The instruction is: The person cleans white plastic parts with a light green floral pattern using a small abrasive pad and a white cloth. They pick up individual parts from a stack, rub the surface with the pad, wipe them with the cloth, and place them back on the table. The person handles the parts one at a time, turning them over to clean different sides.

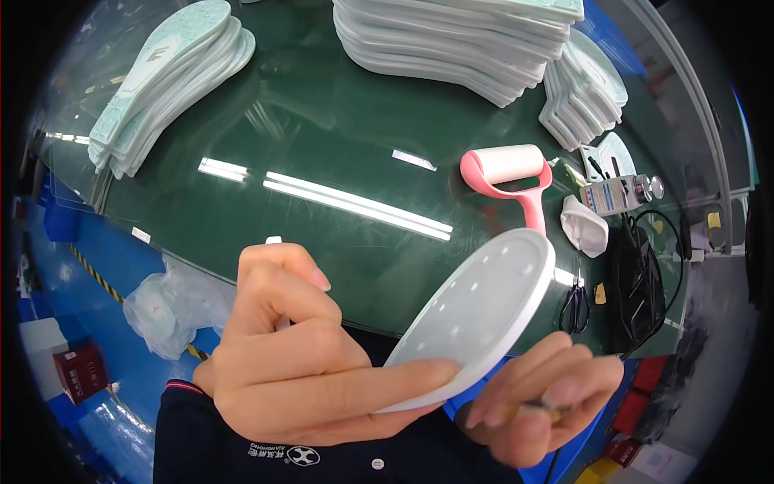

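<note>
The left hand's (298, 363) fingers grip the lower end of a glossy white, rounded insole-shaped piece (484, 294), held tilted above the near edge of the dark green counter (339, 169). Beside it, the right hand's (552, 399) fingers are curled and blurred; whether they grip anything cannot be told. Beyond lie black-handled scissors (575, 309), then a pink-handled white roller (508, 164). Farthest stand stacked pale-green-and-white insoles (459, 48).

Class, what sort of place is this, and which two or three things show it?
Probably a factory or workshop: stacks of pale, sole-shaped pieces share a green worktop with a pink-framed roller, and yellow-and-black tape marks the blue floor.
</note>
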Demonstrator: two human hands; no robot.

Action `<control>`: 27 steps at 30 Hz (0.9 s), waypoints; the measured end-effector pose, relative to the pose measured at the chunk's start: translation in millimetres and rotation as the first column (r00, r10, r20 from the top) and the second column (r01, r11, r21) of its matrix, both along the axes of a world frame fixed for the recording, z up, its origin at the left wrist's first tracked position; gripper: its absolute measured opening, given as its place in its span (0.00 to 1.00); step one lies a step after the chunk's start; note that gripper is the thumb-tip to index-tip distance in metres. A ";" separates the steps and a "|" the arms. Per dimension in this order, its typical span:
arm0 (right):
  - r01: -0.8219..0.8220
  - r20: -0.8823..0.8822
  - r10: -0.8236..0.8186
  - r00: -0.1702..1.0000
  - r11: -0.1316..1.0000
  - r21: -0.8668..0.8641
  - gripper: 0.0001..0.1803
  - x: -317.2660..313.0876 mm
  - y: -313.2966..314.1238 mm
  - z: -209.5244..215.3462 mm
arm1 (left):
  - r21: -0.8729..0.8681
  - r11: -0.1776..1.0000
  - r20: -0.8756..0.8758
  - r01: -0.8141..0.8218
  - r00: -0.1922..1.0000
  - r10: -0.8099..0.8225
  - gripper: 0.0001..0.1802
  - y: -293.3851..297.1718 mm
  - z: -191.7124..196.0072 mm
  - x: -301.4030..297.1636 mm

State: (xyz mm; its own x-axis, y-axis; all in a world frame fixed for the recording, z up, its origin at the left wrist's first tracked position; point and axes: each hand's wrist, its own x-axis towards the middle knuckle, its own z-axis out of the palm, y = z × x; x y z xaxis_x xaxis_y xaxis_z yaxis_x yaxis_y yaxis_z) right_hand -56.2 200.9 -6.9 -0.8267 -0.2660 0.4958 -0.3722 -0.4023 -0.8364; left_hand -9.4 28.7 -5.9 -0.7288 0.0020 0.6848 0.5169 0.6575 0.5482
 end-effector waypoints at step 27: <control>-0.070 -0.204 0.100 0.974 0.987 0.147 0.18 -5.7 -21.4 1.4 | 0.023 0.999 -0.031 -0.048 0.998 0.049 0.19 5.2 -3.1 4.7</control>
State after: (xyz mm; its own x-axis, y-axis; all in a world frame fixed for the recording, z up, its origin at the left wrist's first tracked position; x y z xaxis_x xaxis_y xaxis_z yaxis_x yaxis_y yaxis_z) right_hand -62.0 179.5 -5.4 -0.6794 -0.4086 0.6095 -0.5149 -0.3263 -0.7927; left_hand -4.7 33.9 -9.0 -0.7058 -0.0479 0.7068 0.5020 0.6702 0.5467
